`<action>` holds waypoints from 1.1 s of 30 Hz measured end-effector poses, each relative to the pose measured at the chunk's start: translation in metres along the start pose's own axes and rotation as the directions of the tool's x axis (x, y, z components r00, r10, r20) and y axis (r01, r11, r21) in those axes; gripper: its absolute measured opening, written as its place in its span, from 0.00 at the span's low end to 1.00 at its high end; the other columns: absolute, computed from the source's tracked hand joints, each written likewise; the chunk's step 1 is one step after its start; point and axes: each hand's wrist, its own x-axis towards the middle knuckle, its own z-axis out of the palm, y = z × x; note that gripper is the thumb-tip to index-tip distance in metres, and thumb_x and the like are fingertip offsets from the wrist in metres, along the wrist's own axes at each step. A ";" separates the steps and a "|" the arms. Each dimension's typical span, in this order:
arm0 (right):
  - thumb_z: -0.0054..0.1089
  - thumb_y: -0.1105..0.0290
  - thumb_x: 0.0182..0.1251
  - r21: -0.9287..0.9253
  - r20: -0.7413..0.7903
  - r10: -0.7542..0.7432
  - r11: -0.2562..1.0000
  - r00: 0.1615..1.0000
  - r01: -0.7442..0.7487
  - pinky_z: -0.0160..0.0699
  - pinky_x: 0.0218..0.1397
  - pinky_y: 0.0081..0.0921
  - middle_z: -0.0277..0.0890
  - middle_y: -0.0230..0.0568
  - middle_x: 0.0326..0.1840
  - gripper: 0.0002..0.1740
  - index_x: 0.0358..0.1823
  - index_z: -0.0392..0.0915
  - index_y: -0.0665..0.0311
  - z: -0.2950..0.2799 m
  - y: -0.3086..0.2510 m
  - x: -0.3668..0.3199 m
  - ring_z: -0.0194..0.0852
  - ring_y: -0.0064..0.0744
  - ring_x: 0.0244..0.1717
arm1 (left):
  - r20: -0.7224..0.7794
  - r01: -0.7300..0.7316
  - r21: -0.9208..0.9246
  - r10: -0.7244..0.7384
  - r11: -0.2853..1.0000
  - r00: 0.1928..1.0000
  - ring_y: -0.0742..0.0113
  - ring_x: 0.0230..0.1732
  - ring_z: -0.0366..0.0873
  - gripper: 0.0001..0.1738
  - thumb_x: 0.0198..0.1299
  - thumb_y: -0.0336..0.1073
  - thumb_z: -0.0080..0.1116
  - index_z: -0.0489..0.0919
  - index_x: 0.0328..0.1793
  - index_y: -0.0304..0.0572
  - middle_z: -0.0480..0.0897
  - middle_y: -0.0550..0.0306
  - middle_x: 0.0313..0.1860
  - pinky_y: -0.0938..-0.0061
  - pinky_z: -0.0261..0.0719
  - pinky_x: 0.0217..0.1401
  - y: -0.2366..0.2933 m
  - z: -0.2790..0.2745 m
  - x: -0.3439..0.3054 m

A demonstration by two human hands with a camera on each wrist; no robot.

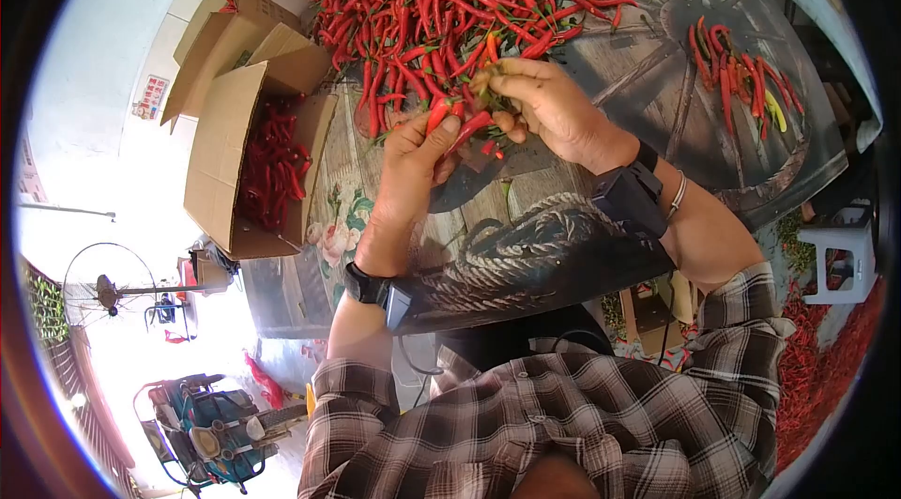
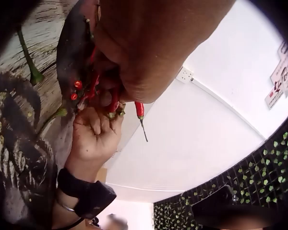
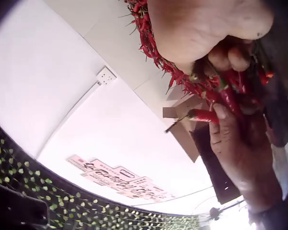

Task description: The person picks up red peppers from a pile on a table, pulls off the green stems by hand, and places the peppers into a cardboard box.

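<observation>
My left hand (image 1: 410, 161) grips a few red chilli peppers (image 1: 473, 125) between thumb and fingers. One chilli (image 3: 201, 115) juts out sideways from this grip, its long stem still on. Close beside it, my right hand (image 1: 556, 112) has its thumb and fingers bent together at the stem ends of the held chillies. Greenish stems (image 1: 482, 79) show blurred at the right fingertips. In the left wrist view the right hand (image 2: 97, 136) is just below the left hand (image 2: 149, 52), which partly hides the chillies. Small cut-looking red pieces (image 2: 77, 85) lie on the table beside the hands.
A large heap of red chillies (image 1: 450, 1) covers the table's far side. An open cardboard box (image 1: 218, 156) with red chillies stands at the left. Several chillies (image 1: 751, 76), one yellow-green, lie at the right. Loose green stems (image 1: 507, 195) are near the front. A white stool (image 1: 838, 260) stands right.
</observation>
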 end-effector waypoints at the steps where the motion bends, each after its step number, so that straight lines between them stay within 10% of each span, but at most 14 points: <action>1: 0.52 0.65 0.69 -0.001 0.001 0.000 1.000 1.000 0.000 0.59 0.21 0.14 0.69 0.28 0.30 0.11 0.44 0.74 0.65 0.000 0.001 0.000 0.62 0.14 0.21 | -0.001 -0.001 0.000 0.001 1.000 1.000 0.85 0.15 0.56 0.13 0.66 0.41 0.55 0.79 0.47 0.39 0.75 0.67 0.23 0.86 0.47 0.16 0.001 0.000 0.000; 24: 0.56 0.71 0.65 -0.498 0.145 -0.226 0.824 0.963 0.269 0.66 0.29 0.16 0.72 0.26 0.27 0.06 0.36 0.75 0.67 0.004 -0.003 -0.004 0.64 0.13 0.28 | 0.154 0.185 0.237 -0.225 0.954 0.962 0.87 0.15 0.60 0.12 0.67 0.41 0.52 0.79 0.41 0.41 0.78 0.67 0.23 0.89 0.52 0.16 0.000 0.000 -0.001; 28: 0.56 0.71 0.64 -0.499 0.123 -0.224 0.828 0.967 0.255 0.60 0.23 0.14 0.69 0.25 0.24 0.05 0.34 0.75 0.66 0.003 -0.002 -0.003 0.59 0.10 0.22 | 0.149 0.187 0.217 -0.222 0.958 0.964 0.87 0.15 0.59 0.11 0.67 0.41 0.52 0.78 0.42 0.41 0.77 0.68 0.22 0.89 0.53 0.16 -0.002 0.001 0.000; 33: 0.56 0.69 0.66 -0.049 0.141 0.065 0.997 0.988 -0.059 0.46 0.16 0.11 0.65 0.22 0.21 0.06 0.35 0.75 0.64 -0.007 -0.003 0.000 0.52 0.08 0.16 | 0.176 0.049 0.323 -0.111 0.945 0.978 0.87 0.18 0.59 0.13 0.67 0.41 0.53 0.79 0.46 0.39 0.74 0.71 0.22 0.89 0.55 0.19 -0.002 0.004 -0.004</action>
